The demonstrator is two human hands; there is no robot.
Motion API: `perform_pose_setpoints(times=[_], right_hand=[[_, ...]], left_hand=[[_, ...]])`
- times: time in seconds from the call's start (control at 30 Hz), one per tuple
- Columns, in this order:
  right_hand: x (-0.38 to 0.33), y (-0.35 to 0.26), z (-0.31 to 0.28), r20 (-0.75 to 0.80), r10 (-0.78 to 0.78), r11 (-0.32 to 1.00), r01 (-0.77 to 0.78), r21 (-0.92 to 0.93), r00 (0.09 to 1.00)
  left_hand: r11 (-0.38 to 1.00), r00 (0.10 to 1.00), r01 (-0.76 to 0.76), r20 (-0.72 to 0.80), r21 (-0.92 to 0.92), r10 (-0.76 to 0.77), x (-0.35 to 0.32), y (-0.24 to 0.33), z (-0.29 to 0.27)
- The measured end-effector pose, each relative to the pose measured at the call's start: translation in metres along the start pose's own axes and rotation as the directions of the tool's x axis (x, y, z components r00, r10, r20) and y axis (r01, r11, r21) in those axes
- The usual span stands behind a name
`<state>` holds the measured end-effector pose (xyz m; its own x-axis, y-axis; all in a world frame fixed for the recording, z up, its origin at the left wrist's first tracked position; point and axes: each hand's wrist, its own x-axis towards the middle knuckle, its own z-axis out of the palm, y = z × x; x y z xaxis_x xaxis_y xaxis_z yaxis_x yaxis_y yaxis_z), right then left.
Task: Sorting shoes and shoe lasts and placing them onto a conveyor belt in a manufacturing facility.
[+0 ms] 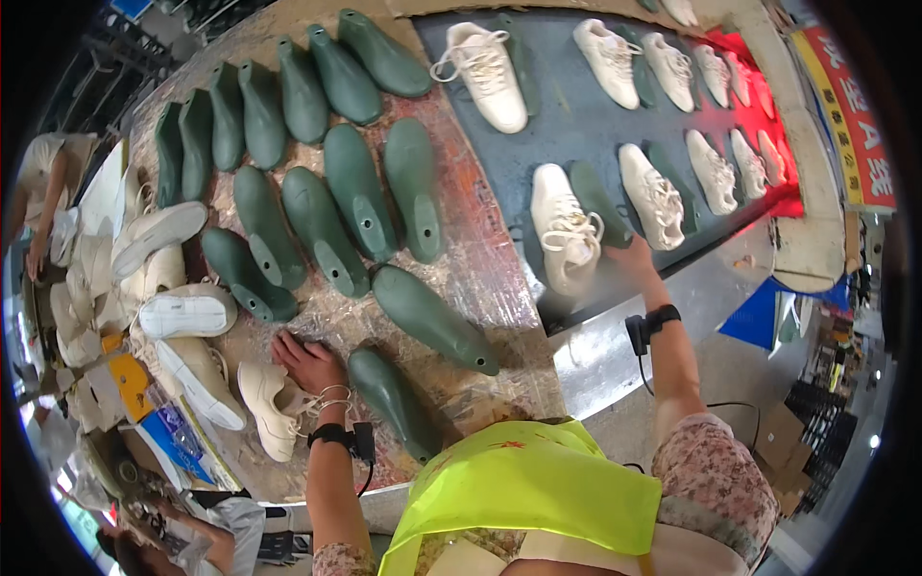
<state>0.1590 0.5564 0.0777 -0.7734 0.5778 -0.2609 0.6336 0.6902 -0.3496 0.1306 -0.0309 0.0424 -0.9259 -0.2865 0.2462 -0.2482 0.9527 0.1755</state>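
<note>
Cream-white laced shoe (567, 230) at the near edge of the grey conveyor belt (567, 115), right hand (632, 257) touching its heel side, grip hidden, cannot tell; left hand (309, 363) spread flat on the worktable (490, 278) beside a green shoe last (392, 398). Seemingly mid-pickup; next, probably closing round the shoe and lifting clear of its neighbours.

Left hand (305, 361) flat, fingers spread; right hand (634, 257) outstretched (both wrists strapped).

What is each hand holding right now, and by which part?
The right hand grips the cream sneaker on the conveyor belt at its heel. The left hand rests flat on the worktable, holding nothing.
</note>
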Motion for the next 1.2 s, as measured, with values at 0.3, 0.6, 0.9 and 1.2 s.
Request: perform_pose_setpoints(times=[0.3, 0.6, 0.9, 1.2], right_hand=[[0.002, -0.031, 0.001, 0.17, -0.094, 0.995, 0.097, -0.006, 0.981], [-0.106, -0.215, 0.009, 0.314, -0.407, 0.9, 0.317, 0.3, 0.858], [-0.236, -0.229, 0.101, 0.371, -0.524, 0.85, 0.444, 0.283, 0.767], [-0.299, -0.215, 0.099, 0.427, -0.482, 0.875, 0.395, 0.28, 0.765]], left_hand=[[0.999, 0.999, 0.002, -0.051, -0.032, -0.003, -0.001, -0.007, 0.001], [0.998, 0.996, 0.018, -0.091, -0.053, -0.022, 0.001, -0.014, 0.001], [0.994, 0.998, 0.028, -0.06, -0.107, -0.034, 0.004, -0.01, -0.002], [0.992, 0.999, 0.002, -0.048, -0.124, -0.008, -0.001, -0.011, -0.006]])
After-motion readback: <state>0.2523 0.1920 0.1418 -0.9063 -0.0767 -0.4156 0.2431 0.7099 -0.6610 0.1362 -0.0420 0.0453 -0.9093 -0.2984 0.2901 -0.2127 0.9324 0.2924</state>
